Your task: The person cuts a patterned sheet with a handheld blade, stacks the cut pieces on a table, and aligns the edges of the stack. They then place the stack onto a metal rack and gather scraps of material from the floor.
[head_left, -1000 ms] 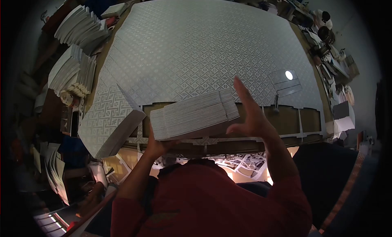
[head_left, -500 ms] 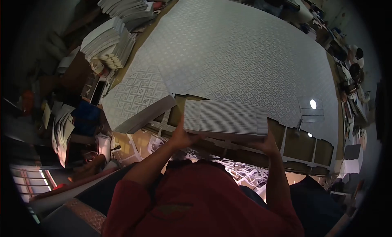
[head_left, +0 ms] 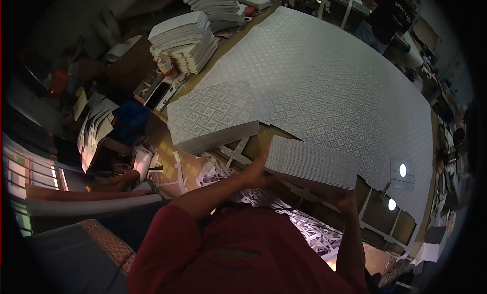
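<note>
Both of my hands hold a thick stack of white paper sheets (head_left: 312, 162), its layered edges facing up toward me. My left hand (head_left: 257, 173) grips the stack's left end, and my right hand (head_left: 346, 201) grips its lower right end from beneath; some fingers are hidden by the stack. Just beyond lies a broad spread of white sheets with a grey lattice pattern (head_left: 314, 86). To the left, a separate patterned stack (head_left: 213, 109) shows a thick grey side edge. A small clear-looking block (head_left: 403, 173) reflects light on the sheets at right.
Tall paper piles (head_left: 182, 38), a phone-like dark object (head_left: 158, 96) and a small jar (head_left: 166, 65) stand along the left edge. Paper offcuts (head_left: 319, 233) lie in front of my body. A person in a dark shirt (head_left: 390, 17) is at upper right.
The view has turned, so the table sits further right and more of the other person shows. The held stack now slants, its right end lower in the picture; both hands still hold it.
</note>
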The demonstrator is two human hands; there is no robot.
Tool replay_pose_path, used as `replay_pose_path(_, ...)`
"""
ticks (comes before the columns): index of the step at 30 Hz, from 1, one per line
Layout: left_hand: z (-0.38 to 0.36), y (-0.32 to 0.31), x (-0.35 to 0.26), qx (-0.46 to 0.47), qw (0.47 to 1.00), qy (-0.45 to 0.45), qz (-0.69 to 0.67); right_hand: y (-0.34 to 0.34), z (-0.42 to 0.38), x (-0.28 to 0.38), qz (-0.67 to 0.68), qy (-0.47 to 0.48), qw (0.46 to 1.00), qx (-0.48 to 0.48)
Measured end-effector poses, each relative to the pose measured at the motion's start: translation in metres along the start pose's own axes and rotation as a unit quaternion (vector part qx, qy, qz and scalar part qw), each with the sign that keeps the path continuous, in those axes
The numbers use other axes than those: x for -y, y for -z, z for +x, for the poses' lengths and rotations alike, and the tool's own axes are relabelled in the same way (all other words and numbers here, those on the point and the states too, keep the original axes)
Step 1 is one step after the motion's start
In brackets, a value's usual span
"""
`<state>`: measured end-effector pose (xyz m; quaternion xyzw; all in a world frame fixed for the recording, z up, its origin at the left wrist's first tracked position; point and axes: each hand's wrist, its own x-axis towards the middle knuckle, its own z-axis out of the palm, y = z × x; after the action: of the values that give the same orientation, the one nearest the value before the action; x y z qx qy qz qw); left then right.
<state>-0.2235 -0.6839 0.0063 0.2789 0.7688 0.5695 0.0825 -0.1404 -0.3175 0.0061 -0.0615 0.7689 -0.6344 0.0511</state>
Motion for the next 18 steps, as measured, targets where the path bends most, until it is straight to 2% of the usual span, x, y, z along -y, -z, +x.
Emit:
replay_pose_path(3,-0.001,-0.002,0.009,-0.026,1.0,-0.015,-0.008,-0.002,0.002,-0.002,-0.027,0.04,0.997,-0.063)
replay_pose_path(5,-0.001,0.005,-0.011,-0.04,0.999,-0.015,-0.034,0.007,0.011,0.001,0.123,-0.025,0.99,-0.071)
replay_pose_path(6,-0.001,0.011,-0.029,-0.044,0.997,-0.013,-0.059,0.021,0.02,0.003,0.121,-0.023,0.99,-0.065)
replay_pose_path(7,-0.003,0.019,-0.045,-0.048,0.997,-0.013,-0.058,0.041,0.031,0.006,-0.026,-0.005,1.0,-0.013)
replay_pose_path(9,-0.009,0.039,-0.077,-0.103,0.992,-0.047,-0.055,0.043,0.048,0.029,-0.174,0.013,0.984,0.038)
replay_pose_path(10,-0.015,0.052,-0.097,-0.104,0.992,-0.048,-0.055,0.031,0.059,0.05,-0.07,0.0,0.997,0.013)
replay_pose_path(11,-0.024,0.068,-0.117,-0.134,0.99,-0.006,-0.039,0.018,0.072,0.073,0.035,-0.012,0.999,-0.011)
replay_pose_path(12,-0.033,0.084,-0.129,-0.164,0.985,0.037,-0.023,0.001,0.084,0.096,0.033,-0.012,0.999,-0.008)
replay_pose_path(14,-0.046,0.117,-0.138,-0.199,0.978,0.054,-0.015,-0.041,0.11,0.142,0.098,0.002,0.995,-0.019)
replay_pose_path(16,-0.057,0.155,-0.139,-0.254,0.96,0.107,-0.038,-0.082,0.145,0.18,0.07,-0.024,0.997,0.006)
replay_pose_path(18,-0.063,0.198,-0.144,-0.281,0.936,0.193,-0.083,-0.126,0.178,0.224,0.097,-0.055,0.992,0.051)
